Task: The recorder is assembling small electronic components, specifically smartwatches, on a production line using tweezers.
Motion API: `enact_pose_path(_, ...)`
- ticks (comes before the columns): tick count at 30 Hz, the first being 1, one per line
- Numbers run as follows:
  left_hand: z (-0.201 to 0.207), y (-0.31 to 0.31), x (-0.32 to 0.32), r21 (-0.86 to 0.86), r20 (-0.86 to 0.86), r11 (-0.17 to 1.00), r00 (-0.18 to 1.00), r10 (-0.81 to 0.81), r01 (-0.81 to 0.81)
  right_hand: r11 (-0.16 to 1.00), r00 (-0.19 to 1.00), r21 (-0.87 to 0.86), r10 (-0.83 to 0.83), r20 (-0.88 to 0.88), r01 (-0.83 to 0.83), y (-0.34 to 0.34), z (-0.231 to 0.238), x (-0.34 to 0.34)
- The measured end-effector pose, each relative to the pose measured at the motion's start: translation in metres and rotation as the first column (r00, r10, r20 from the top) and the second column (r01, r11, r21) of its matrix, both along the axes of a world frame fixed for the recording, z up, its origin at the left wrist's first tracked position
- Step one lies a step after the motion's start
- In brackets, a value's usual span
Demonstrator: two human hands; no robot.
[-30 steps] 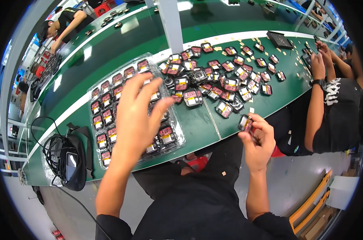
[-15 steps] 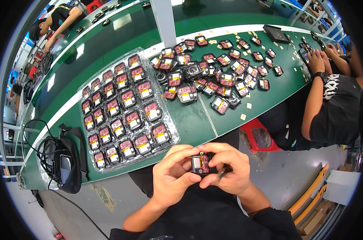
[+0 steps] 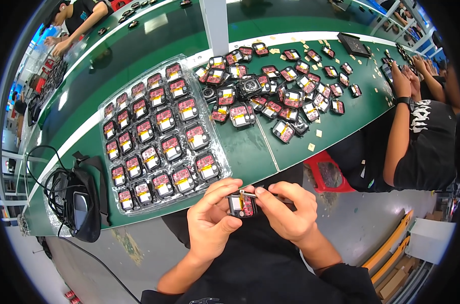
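In front of my body, a small black square watch case [image 3: 247, 206] lies open, showing a red circuit board, a white block and yellow tape. My left hand [image 3: 207, 223] grips it by the left side, with fingers at the top edge and thumb at the bottom corner. Between thumb and fingers, my right hand [image 3: 292, 214] pinches a thin metal tool [image 3: 249, 194], tweezers by its look. Its tip meets the case's upper edge; the rest is partly hidden by my fingers. A clear plastic tray [image 3: 221, 161] with rows of similar cases stands beyond my left hand.
More watch cases [image 3: 241, 116] are heaped on the green table [image 3: 235, 147], with small yellowish squares [image 3: 311, 147] scattered around. A black bag [image 3: 90, 223] with cables is at the left. A metal post [image 3: 215, 25] rises behind the heap. Another person [image 3: 425, 144] works at the right.
The watch case has shifted slightly left and tilted in my left hand. My right hand has turned, bringing the tool from beside the case up to its top edge.
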State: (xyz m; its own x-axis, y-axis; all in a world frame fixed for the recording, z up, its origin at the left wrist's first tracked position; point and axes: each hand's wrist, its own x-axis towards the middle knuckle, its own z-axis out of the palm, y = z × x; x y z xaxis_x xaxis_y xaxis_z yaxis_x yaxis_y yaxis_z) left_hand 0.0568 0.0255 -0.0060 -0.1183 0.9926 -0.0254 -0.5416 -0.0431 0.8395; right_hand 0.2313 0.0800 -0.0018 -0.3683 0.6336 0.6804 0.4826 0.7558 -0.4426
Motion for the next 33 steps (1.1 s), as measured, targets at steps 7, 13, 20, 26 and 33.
enact_pose_path(7, -0.004, -0.002, -0.003, -0.009, 0.016, 1.0, 1.0, -0.021, 0.021, 0.961, 0.982, -0.265, 0.033, -0.185, -0.082, 0.0, 0.004, -0.004)
enact_pose_path(13, -0.008, -0.004, -0.008, 0.037, 0.073, 0.997, 0.995, -0.066, 0.064, 0.938, 0.977, -0.318, 0.076, -0.202, -0.138, 0.002, 0.003, -0.001)
enact_pose_path(20, -0.006, -0.007, -0.009, 0.013, 0.032, 0.999, 0.998, -0.051, 0.051, 0.965, 0.993, -0.254, 0.039, -0.11, -0.066, -0.004, 0.007, -0.007)
enact_pose_path(26, -0.001, -0.007, -0.006, -0.05, 0.042, 0.999, 0.999, -0.017, 0.019, 0.977, 0.996, -0.212, -0.005, -0.093, -0.015, -0.006, 0.001, -0.008)
enact_pose_path(33, -0.002, -0.011, -0.005, -0.1, 0.041, 0.995, 0.999, -0.021, 0.025, 0.981, 0.993, -0.193, -0.037, -0.116, 0.014, -0.009, -0.002, -0.011)
